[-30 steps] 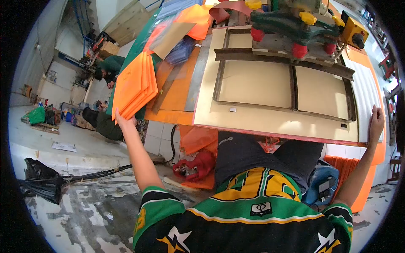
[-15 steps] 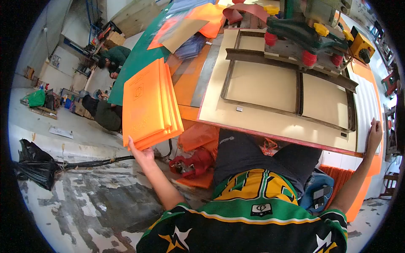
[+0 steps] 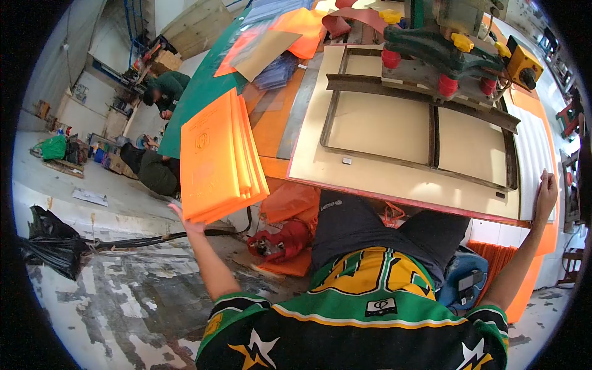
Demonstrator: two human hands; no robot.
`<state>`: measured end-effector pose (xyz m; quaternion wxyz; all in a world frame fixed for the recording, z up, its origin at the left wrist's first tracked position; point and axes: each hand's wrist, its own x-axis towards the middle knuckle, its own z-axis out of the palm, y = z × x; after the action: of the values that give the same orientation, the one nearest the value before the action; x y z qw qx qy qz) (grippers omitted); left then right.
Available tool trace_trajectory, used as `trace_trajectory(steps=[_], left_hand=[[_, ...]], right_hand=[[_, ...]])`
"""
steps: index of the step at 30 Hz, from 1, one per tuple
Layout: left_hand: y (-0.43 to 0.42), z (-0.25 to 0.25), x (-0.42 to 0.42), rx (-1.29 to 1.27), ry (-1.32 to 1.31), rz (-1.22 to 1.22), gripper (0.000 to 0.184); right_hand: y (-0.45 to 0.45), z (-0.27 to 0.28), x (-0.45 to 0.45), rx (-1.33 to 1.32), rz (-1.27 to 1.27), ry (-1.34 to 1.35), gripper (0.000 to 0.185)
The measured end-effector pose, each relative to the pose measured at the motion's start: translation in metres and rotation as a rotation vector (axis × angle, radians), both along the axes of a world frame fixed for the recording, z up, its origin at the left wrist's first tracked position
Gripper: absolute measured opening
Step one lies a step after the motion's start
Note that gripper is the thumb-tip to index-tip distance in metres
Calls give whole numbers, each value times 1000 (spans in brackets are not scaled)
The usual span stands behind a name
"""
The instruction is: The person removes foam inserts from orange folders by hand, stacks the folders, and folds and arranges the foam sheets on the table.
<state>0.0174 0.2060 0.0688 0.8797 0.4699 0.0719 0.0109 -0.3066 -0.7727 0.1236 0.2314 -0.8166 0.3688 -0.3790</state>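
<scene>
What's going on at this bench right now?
A person's left hand is at the lower left corner of a stack of orange covers; its grip is partly hidden. The right hand is at the outer edge of a white ridged sheet. Between them, a metal frame lies on a cream board, its far part beneath a dark green press head.

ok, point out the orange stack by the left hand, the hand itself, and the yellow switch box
Orange stack (image 3: 211,157), head view: its front face.
Left hand (image 3: 192,226), head view: middle of the hand.
Yellow switch box (image 3: 522,62), head view: its housing.
</scene>
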Motion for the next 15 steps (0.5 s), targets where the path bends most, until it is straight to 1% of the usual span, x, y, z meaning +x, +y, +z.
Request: trace_trajectory(steps=[1,2,3,4,5,7,8,10,11,13,14,15], left_hand=[[-10,18,10,104,82,69,93],[-24,38,17,106,80,62,93],[-38,59,20,157,110,-54,88],[-47,69,24,208,141,-169,84],[-43,66,34,208,142,-170,84],[-29,60,49,330,40,-229,72],[-23,58,50,329,42,-229,72],[-17,53,48,312,155,-217,64],[-17,50,46,310,158,-225,64],[-21,41,42,292,152,-148,60],[-30,41,39,287,158,-166,60],[-38,42,34,272,116,-154,59]], right_hand=[[1,0,-1,13,-13,30,37],[2,-1,-1,15,-20,28,37],[3,-2,1,-3,-29,-5,37],[3,-3,2,-21,-35,-36,36],[1,-4,1,-21,-36,-35,36],[-3,-3,0,5,-37,19,35],[-1,-2,1,5,-37,21,35],[3,1,1,54,-2,-26,35],[2,0,1,51,-10,-21,35],[-3,-5,1,-1,6,-69,37],[3,0,2,16,-21,-44,37],[-3,-3,1,-32,-19,-33,37]])
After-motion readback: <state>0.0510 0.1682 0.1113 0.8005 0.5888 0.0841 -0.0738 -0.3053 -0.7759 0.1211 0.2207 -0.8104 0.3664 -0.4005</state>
